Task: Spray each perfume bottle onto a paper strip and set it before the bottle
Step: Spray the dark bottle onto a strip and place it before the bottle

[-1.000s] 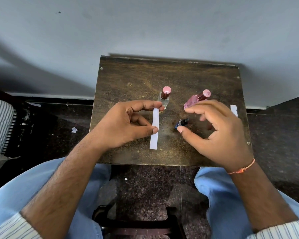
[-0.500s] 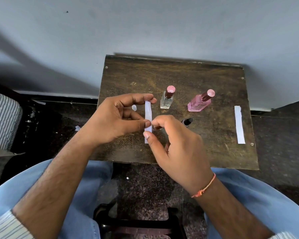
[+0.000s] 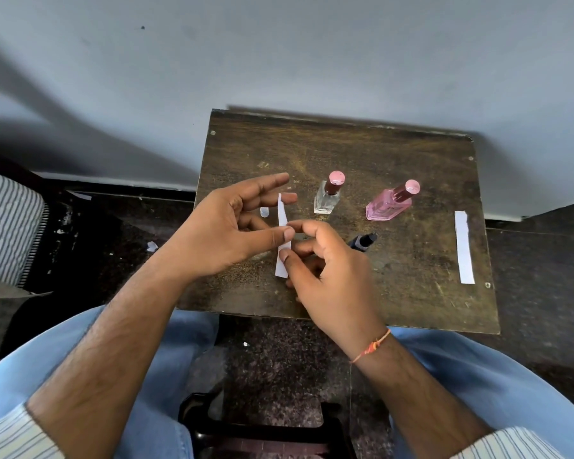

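Here, hands (image 3: 279, 240) pinching thin paper strip (image 3: 282, 213)

table (image 3: 345, 154): dark brown wood, worn with yellowish scuffs
paper strip (image 3: 282, 213): white
second paper strip (image 3: 464, 246): white
clear bottle (image 3: 327, 202): see-through glass, glossy pink cap
pink bottle (image 3: 388, 207): pink glass, pink cap
small dark bottle (image 3: 362, 241): dark blue to black
wrist thread (image 3: 371, 347): orange-red
trousers (image 3: 478, 376): light blue
sleeves (image 3: 14, 438): white with thin dark stripes
wall (image 3: 279, 54): pale grey-blue
floor (image 3: 279, 359): dark speckled stone
striped cloth (image 3: 7, 226): white with dark stripes
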`<state>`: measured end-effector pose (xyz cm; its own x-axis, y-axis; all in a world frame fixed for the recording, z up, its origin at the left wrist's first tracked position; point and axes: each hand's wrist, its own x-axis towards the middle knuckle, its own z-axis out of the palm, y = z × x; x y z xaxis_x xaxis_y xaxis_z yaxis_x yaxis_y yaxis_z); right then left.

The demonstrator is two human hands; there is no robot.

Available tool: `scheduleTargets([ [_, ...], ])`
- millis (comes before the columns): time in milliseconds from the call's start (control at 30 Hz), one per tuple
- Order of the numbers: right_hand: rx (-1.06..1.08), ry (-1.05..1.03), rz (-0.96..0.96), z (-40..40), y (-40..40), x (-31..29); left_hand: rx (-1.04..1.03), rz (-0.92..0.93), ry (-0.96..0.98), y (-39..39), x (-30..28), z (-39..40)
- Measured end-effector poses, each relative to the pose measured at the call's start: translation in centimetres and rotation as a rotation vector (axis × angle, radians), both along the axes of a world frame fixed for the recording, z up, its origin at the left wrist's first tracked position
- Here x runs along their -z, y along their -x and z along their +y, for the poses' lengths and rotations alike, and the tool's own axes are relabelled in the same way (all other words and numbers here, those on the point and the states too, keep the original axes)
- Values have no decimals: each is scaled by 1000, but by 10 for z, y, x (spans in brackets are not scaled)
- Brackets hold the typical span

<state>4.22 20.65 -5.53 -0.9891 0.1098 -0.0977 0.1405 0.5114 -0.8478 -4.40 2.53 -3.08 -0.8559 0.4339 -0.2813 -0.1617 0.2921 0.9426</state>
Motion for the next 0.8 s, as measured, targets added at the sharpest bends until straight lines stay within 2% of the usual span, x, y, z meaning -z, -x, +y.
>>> scheduleTargets([
  [200, 19, -14, 0, -7, 11, 11, -109, 81, 164, 8, 6, 1],
  [333, 26, -40, -44, -9, 18, 17, -210, 265, 450, 14, 14, -4],
  [467, 30, -39, -83, -12, 23, 19, -96, 300, 580, 12, 17, -4],
  [800, -26, -24, -166, -18, 29, 14, -150, 337, 672, 10, 22, -3],
])
